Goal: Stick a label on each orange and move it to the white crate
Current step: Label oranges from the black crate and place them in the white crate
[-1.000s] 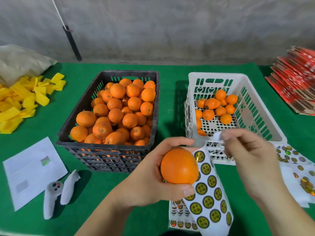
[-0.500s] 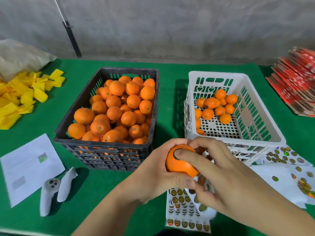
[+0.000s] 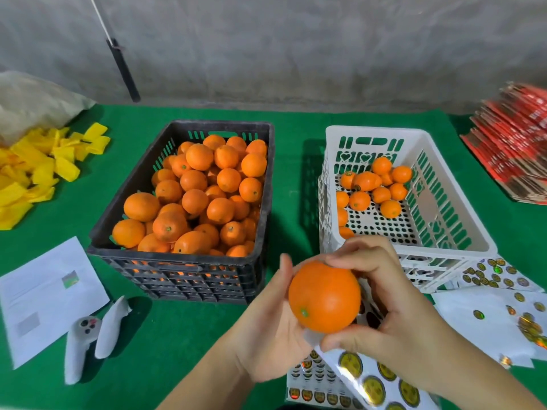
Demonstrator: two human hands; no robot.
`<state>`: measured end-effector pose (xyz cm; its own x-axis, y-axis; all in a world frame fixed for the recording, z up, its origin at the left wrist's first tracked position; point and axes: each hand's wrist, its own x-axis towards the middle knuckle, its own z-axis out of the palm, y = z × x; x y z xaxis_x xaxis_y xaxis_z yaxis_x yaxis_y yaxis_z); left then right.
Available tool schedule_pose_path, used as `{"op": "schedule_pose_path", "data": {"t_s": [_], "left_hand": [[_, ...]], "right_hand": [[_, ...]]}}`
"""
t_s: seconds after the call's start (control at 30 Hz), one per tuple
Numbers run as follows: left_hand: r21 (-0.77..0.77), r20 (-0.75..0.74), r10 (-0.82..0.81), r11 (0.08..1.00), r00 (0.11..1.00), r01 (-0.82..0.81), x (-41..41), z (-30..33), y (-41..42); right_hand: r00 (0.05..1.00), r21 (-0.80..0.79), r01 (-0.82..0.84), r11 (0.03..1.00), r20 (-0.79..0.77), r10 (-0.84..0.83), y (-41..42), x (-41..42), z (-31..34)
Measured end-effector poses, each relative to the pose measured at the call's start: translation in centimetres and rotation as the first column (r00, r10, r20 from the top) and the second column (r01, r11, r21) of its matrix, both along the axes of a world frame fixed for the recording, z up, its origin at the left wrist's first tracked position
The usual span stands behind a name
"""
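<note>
Both hands hold one orange (image 3: 324, 297) above the green table, just in front of the white crate (image 3: 461, 223). My left hand (image 3: 266, 332) cups it from the left with the thumb upright; its fingers are hidden behind the fruit. My right hand (image 3: 399, 318) grips it, fingers curled over the top and thumb underneath. The green stem end faces me and no label shows on it. A sheet of round gold-and-black labels (image 3: 373, 383) curls up below the hands. The white crate holds several labelled oranges (image 3: 373, 187). The black crate (image 3: 177, 257) is piled with oranges (image 3: 195, 199).
More label sheets (image 3: 497, 315) lie at the right of the hands. At the left lie a white paper (image 3: 44, 297), a white controller (image 3: 85, 338) and yellow pieces (image 3: 35, 173). A red stack (image 3: 515, 143) sits far right. A black rod (image 3: 124, 72) leans on the wall.
My right hand left the label sheet, pressed onto the orange, then took hold of it top and bottom. The orange has turned so its stem end faces me. My left thumb has lifted.
</note>
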<state>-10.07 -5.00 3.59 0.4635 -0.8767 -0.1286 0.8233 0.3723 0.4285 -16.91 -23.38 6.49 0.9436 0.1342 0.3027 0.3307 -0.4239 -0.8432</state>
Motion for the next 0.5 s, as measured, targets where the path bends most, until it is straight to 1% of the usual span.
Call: {"op": "schedule_pose_path", "data": {"t_s": [0.07,0.1,0.17,0.23,0.33,0.4,0.43,0.47,0.5], "left_hand": [[-0.008,0.187,0.043,0.999,0.981,-0.042,-0.4,-0.4,-0.3],[-0.026,0.222,0.044,0.999,0.974,-0.039,-0.6,-0.5,-0.4],[-0.021,0.216,0.063,0.998,0.974,-0.06,-0.8,-0.6,-0.7],[-0.002,0.172,0.093,0.996,0.981,-0.094,-0.8,-0.6,-1.0],[0.042,0.169,0.115,0.991,0.979,-0.124,-0.3,-0.1,-1.2],[0.09,0.189,0.088,0.99,0.978,-0.106,0.0,-0.1,-1.1],[0.115,0.198,0.071,0.989,0.978,-0.095,0.2,-0.3,-1.0],[0.139,0.208,0.058,0.986,0.976,-0.089,0.4,-0.6,-0.8],[0.172,0.235,0.051,0.981,0.971,-0.093,0.5,-0.8,-0.6]], "right_hand": [[0.997,0.2,0.07,0.977,-0.044,-0.063,0.5,0.3,0.2],[0.994,0.278,0.103,0.955,-0.053,-0.092,0.6,0.4,0.3],[0.988,0.372,0.153,0.916,-0.071,-0.137,0.8,0.6,0.6],[0.986,0.41,0.169,0.896,-0.085,-0.147,0.8,0.9,1.1],[0.985,0.421,0.174,0.89,-0.062,-0.163,0.1,1.7,1.4],[0.977,0.379,0.202,0.903,-0.016,-0.211,-0.9,2.4,1.5],[0.964,0.331,0.245,0.911,0.014,-0.264,-1.5,2.8,1.5],[0.935,0.243,0.334,0.911,0.038,-0.353,-2.2,3.1,1.5],[0.89,0.107,0.446,0.889,0.05,-0.453,-3.1,3.5,1.4]]}}
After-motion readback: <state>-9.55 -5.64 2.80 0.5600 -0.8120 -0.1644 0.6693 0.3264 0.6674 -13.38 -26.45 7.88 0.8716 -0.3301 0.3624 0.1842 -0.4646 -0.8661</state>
